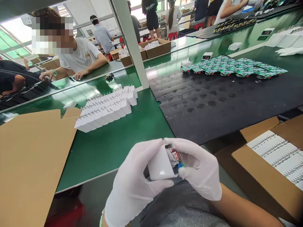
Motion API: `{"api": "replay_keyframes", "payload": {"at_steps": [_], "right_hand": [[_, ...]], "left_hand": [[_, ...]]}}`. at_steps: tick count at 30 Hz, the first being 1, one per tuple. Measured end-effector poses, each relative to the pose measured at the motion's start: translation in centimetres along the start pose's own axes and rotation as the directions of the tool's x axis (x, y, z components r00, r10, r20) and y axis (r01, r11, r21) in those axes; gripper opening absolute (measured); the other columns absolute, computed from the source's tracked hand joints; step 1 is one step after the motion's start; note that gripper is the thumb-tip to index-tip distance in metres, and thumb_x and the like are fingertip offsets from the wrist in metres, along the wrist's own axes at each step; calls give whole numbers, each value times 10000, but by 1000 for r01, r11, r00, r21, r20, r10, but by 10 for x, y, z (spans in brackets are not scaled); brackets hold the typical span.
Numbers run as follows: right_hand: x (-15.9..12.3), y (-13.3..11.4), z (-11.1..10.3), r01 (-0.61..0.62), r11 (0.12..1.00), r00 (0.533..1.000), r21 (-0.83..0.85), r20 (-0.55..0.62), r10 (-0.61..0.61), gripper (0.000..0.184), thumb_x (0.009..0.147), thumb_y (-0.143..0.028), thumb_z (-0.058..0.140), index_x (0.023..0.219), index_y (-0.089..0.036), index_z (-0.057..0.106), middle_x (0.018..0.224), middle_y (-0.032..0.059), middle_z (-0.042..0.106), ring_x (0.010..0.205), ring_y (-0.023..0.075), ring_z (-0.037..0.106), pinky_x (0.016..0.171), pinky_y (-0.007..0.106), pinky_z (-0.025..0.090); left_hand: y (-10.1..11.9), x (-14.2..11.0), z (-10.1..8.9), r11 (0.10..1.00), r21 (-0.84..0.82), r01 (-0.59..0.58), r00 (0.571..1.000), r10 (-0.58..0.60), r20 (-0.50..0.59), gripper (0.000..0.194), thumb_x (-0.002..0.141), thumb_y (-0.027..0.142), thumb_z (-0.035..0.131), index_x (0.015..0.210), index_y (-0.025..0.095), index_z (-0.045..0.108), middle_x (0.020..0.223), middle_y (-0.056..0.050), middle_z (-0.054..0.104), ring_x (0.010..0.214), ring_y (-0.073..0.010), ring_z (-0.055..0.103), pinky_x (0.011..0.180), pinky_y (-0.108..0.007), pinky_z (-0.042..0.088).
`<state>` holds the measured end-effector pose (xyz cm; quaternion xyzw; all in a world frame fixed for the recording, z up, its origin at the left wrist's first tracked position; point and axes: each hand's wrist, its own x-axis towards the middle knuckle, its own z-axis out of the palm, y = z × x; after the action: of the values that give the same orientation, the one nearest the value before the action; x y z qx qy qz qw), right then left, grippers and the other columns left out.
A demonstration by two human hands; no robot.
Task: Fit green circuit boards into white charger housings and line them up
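Both my hands wear white gloves and meet low in the middle of the view. My left hand [132,186] is wrapped round a white charger shell [161,165]. My right hand [201,171] presses a small circuit board [175,156] with red and blue parts into the shell's open end. Rows of finished white chargers [106,108] stand on the green belt [113,145] ahead to the left. Several green circuit boards [234,66] lie on the black mat [224,101] at the far right.
A brown cardboard box flap [28,157] lies at my left. A cardboard box [274,164] holding rows of white chargers sits at my right. A white post [130,44] rises mid-belt. A seated person [78,60] works across the belt; others stand further back.
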<state>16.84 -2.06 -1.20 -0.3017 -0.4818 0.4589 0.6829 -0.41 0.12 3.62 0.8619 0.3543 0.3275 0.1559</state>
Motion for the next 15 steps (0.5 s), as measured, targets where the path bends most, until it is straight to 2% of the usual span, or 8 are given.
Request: {"api": "replay_keyframes", "payload": {"at_steps": [3,6,11,15], "right_hand": [[1,-7,-5,167,975,986,-147,49,-161,437,715,-270,809,1132,-292,684,1159,74,681,1028,269,660,848,397,580],[4,-14,-8,271,942,962,-198,88,-259,471,715,-263,805,1165,-266,667,1144,85,676,1016,266,660,814,370,592],[8,-22,-11,291,946,951,-141,149,-270,462,763,-246,759,1208,-271,637,1150,76,650,1015,265,654,813,388,598],[8,-26,-14,315,931,939,-184,204,-277,501,748,-254,782,1224,-266,625,1154,75,646,1022,258,650,836,379,589]], "left_hand": [[3,-3,6,1000,18,5,999,-4,-45,615,743,264,761,1274,159,469,1177,-89,570,1051,-189,571,915,-272,508],[6,-3,9,1000,-17,5,998,-6,-68,568,728,217,765,1227,154,501,1131,-81,573,1035,-180,567,920,-273,503],[1,-5,12,990,-139,33,996,-45,-84,533,716,160,763,1185,183,511,1132,-77,558,1052,-202,555,904,-322,525],[-3,-8,12,985,-169,32,996,-45,-71,563,716,171,771,1208,192,497,1151,-79,552,1078,-216,540,920,-348,517]]}}
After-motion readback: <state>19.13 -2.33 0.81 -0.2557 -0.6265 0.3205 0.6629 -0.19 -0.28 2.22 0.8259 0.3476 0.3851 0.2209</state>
